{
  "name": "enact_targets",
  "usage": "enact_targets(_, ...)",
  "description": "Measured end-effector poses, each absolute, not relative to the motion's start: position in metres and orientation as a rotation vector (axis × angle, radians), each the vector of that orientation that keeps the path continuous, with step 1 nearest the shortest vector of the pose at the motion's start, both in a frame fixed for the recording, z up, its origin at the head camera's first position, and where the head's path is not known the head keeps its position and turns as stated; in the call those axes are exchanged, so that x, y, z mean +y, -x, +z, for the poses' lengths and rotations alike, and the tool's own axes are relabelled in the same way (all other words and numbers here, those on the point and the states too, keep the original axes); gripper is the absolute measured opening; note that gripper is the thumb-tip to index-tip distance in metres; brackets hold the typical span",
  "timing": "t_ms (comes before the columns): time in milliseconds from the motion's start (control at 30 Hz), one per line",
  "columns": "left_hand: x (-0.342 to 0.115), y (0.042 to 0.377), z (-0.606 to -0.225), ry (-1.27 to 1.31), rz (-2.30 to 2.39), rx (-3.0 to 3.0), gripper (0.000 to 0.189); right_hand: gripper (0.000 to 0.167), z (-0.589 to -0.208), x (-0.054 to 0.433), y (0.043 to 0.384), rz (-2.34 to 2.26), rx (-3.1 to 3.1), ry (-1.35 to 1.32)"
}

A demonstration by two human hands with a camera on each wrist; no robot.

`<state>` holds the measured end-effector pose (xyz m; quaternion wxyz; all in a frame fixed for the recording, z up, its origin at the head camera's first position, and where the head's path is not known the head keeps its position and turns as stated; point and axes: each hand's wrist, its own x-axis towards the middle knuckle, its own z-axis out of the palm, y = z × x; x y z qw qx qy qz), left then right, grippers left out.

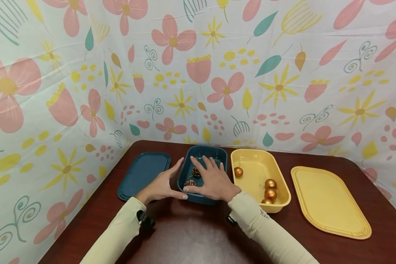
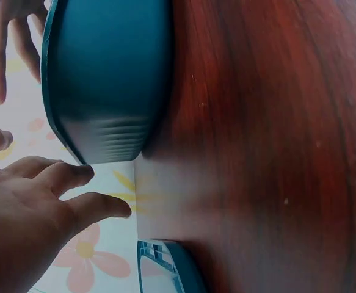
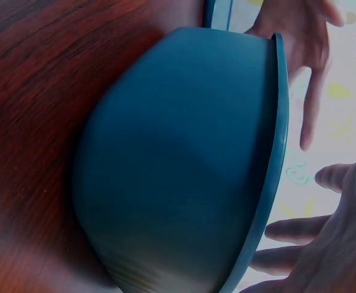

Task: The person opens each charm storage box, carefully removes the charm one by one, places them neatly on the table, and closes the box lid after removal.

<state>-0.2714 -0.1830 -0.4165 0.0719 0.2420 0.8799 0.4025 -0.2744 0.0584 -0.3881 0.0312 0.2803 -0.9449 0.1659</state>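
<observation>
A deep blue box (image 1: 201, 199) stands on the table with brown pine cones (image 1: 189, 183) inside, partly hidden by the hands. My left hand (image 1: 161, 186) is at the box's left side, thumb and fingers spread, thumb near the front rim. Over the box's right part reaches my right hand (image 1: 214, 180), its fingers extended and apart above the inside. Both wrist views show the box's outer wall (image 3: 178, 152) beside the hands; in the left wrist view the left fingers (image 2: 61, 176) are near its rim. Neither hand visibly grips anything.
Right of the blue box, a yellow box (image 1: 254, 161) holds several shiny gold balls (image 1: 270, 194). A flat blue lid (image 1: 145, 172) lies on the left, a yellow lid (image 1: 330, 201) on the far right. Flower-patterned cloth (image 1: 217, 121) hangs behind the dark wooden table (image 1: 184, 234).
</observation>
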Motion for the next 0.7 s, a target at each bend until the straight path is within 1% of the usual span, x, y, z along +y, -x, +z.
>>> enact_targets(167, -0.182, 0.271, -0.417, -0.78, 1.283, 2.584, 0.122, 0.1, -0.387, 0.058, 0.274, 0.575, -2.932, -0.868)
enact_targets(333, -0.181, 0.272, -0.419, -0.773, 1.351, 2.539, 0.12, 0.097, -0.386, 0.059, 0.276, 0.819, -2.956, -0.872)
enact_targets(500, -0.18, 0.273, -0.423, -0.718, 1.392, 2.516, 0.119, 0.094, -0.387, 0.061, 0.279, 1.049, -2.961, -0.87)
enact_targets(700, -0.181, 0.271, -0.428, -0.622, 1.391, 2.516, 0.116, 0.087, -0.391, 0.065, 0.282, 1.15, -2.963, -0.862)
